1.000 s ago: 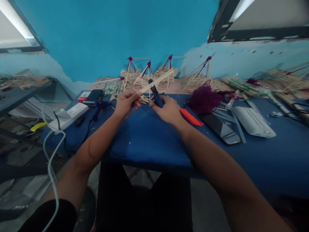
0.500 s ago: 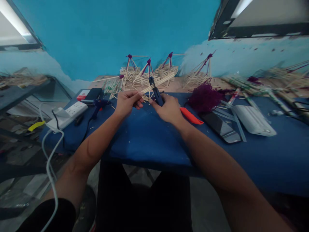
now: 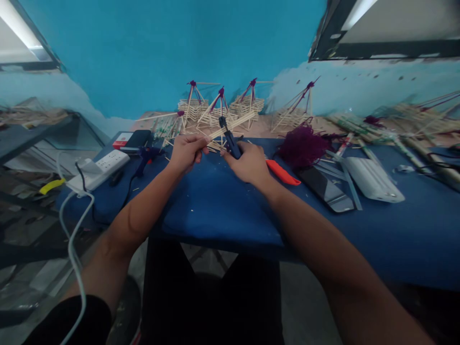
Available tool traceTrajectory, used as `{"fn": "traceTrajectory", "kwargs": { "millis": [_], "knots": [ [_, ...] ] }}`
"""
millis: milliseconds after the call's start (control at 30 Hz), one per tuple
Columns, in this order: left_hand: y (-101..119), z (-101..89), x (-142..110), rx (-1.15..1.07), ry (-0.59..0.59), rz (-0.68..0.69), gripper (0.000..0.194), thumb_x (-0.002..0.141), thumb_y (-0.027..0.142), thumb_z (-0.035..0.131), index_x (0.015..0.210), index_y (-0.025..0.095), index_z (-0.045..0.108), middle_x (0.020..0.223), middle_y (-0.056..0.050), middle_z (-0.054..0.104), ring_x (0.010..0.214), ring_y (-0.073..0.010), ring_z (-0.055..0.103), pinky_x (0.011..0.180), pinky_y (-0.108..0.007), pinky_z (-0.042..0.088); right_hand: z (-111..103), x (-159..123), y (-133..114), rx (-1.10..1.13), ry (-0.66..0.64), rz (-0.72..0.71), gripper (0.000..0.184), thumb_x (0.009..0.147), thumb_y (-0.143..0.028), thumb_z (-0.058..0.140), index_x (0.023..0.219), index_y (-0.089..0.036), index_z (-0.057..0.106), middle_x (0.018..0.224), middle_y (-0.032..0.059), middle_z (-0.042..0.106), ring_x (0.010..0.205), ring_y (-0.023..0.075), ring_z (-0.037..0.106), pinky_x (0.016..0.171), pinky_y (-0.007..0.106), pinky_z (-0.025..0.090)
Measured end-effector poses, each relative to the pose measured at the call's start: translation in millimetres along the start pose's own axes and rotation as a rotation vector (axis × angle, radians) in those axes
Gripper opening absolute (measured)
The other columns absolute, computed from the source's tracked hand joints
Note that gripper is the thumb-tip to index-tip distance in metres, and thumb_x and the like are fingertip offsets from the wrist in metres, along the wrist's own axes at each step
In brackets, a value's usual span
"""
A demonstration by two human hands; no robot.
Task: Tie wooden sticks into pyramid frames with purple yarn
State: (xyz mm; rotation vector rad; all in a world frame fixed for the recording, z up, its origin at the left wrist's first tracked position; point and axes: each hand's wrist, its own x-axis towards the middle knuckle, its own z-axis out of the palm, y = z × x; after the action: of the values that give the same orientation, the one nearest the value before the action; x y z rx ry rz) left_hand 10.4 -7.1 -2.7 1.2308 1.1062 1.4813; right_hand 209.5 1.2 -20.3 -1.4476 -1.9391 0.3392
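Observation:
My left hand pinches the near ends of several thin wooden sticks, which slant up to the right. In my right hand is a dark pair of pliers. Its head points away from me and lies across the sticks; whether the jaws are closed on them I cannot make out. Small stick frames tied with purple yarn stand behind, among them one just past the pliers. An orange-red object rests beside my right wrist.
On the blue-covered table, a glue gun, a power strip and a black box-like item lie left. Purple yarn, a phone and a white power bank lie right. A white cable hangs near my left arm.
The pliers' head has shifted slightly left and down along the sticks. Both hands keep their hold, and the view has turned a little.

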Motion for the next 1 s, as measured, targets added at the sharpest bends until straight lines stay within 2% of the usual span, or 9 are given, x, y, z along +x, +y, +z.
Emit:
{"fn": "traceTrajectory", "kwargs": {
  "millis": [367, 500, 633, 800, 1000],
  "knots": [
    [-4, -2.3, 1, 0.018, -0.007, 0.029, 0.029, 0.09, 0.015, 0.083, 0.063, 0.017, 0.073, 0.05, 0.004, 0.064, 0.031, -0.0025, 0.042, 0.034, -0.019, 0.023, 2, 1, 0, -0.059, -0.054, 0.028, 0.033, 0.099, -0.048, 0.074, 0.082, -0.023, 0.061, 0.084, 0.01, 0.073, 0.082, 0.028, 0.067, 0.075, 0.038, 0.043],
    [-7, -1.9, 1, 0.007, -0.006, 0.04, 0.032, 0.092, 0.014, 0.079, 0.061, 0.018, 0.071, 0.049, 0.004, 0.064, 0.03, -0.0034, 0.044, 0.032, -0.02, 0.023, 4, 2, 2, -0.09, -0.031, 0.03, 0.03, 0.098, -0.047, 0.074, 0.082, -0.023, 0.063, 0.084, 0.0116, 0.073, 0.08, 0.028, 0.067, 0.078, 0.04, 0.046],
    [-9, -1.0, 1, 0.014, -0.008, 0.012, 0.03, 0.09, 0.018, 0.084, 0.063, 0.018, 0.071, 0.049, 0.005, 0.064, 0.03, -0.0035, 0.045, 0.032, -0.018, 0.026, 7, 3, 7, -0.095, -0.016, 0.025, 0.03, 0.097, -0.046, 0.071, 0.081, -0.022, 0.066, 0.08, 0.0113, 0.071, 0.079, 0.0276, 0.066, 0.078, 0.04, 0.049],
    [-13, -0.3, 1, 0.007, -0.003, 0.0, 0.032, 0.087, 0.024, 0.087, 0.061, 0.018, 0.07, 0.047, 0.005, 0.062, 0.03, -0.0042, 0.046, 0.031, -0.018, 0.027, 11, 6, 9, -0.113, -0.052, 0.035, 0.033, 0.1, -0.047, 0.069, 0.079, -0.022, 0.065, 0.079, 0.0106, 0.071, 0.076, 0.0252, 0.064, 0.075, 0.037, 0.045],
    [-10, 3.0, -2, -0.009, 0.014, -0.006, 0.033, 0.085, 0.022, 0.087, 0.059, 0.018, 0.069, 0.047, 0.004, 0.063, 0.029, -0.0046, 0.046, 0.03, -0.017, 0.027, 14, 6, 8, -0.102, -0.053, 0.068, 0.034, 0.106, -0.045, 0.067, 0.083, -0.02, 0.071, 0.084, 0.0127, 0.075, 0.084, 0.029, 0.07, 0.077, 0.036, 0.043]
  ]
}}
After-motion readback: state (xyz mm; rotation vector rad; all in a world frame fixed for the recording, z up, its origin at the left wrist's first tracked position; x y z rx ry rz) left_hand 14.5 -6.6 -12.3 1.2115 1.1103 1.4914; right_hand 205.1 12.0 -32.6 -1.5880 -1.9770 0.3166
